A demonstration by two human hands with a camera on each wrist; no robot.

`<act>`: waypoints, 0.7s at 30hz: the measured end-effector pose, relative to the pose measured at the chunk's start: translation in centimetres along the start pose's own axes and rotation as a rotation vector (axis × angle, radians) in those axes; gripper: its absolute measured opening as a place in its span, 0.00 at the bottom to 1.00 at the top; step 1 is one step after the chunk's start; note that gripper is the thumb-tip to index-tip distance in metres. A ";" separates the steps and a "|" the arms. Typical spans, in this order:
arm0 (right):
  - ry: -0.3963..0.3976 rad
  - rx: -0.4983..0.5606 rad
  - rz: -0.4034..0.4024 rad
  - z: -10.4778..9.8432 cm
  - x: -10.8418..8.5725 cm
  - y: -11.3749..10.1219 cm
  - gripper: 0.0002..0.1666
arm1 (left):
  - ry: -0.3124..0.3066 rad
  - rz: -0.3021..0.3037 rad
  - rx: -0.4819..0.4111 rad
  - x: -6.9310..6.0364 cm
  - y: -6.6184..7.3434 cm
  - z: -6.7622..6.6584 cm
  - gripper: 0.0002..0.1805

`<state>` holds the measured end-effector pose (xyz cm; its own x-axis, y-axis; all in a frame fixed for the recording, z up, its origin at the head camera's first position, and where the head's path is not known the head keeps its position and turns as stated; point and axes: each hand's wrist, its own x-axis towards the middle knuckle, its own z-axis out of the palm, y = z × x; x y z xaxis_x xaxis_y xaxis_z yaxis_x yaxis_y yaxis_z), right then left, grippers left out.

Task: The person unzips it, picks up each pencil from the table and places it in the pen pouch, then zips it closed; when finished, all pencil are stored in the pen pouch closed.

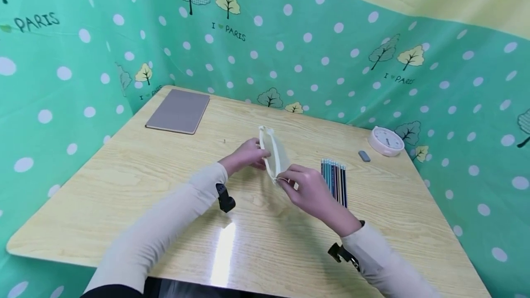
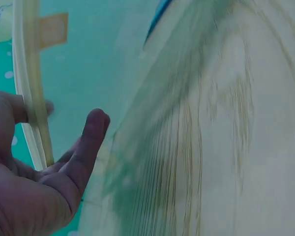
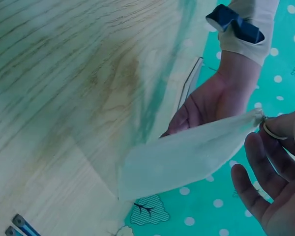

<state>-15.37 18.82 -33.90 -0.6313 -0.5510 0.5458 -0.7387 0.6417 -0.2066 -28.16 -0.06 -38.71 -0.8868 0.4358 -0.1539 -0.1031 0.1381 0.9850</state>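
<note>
Hanging over the pale wooden counter [image 1: 389,229], the translucent, cream-rimmed pouch [image 1: 283,154] should feel light, floppy, slippery; its stiffer rim [image 1: 262,136] suits gripping. Left hand [image 1: 248,153] pinches at nine o'clock, right hand [image 1: 308,190] at five; slim dark-and-blue pencils [image 1: 334,179] lie at four.

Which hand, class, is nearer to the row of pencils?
Right. The right hand is just left of the pencils; the left hand is farther left, with the pouch between it and them.
</note>
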 end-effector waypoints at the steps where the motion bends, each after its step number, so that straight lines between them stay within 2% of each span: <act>1: 0.013 0.003 0.003 0.2 0.0 0.1 0.04 | -0.004 -0.012 -0.023 0.0 0.0 0.3 0.29; 6: 0.040 0.064 0.037 1.1 -0.2 0.6 0.04 | 0.025 -0.045 -0.116 0.0 -0.2 0.8 0.24; 11: -0.002 0.156 0.154 1.4 -0.7 0.9 0.07 | 0.040 -0.047 -0.200 -0.5 -0.8 0.0 0.23; 15: -0.068 0.214 0.341 0.3 -1.6 2.2 0.10 | 0.030 -0.058 -0.222 -0.8 -1.2 -0.8 0.22; 21: -0.154 0.354 0.707 -2.2 -2.6 6.6 0.16 | 0.019 -0.061 -0.246 -0.8 -1.0 -1.6 0.21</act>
<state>-18.05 25.65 -34.85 -0.9838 -0.1619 0.0771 -0.1672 0.6728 -0.7207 -28.11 -1.94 -39.47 -0.8835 0.4165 -0.2145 -0.2613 -0.0581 0.9635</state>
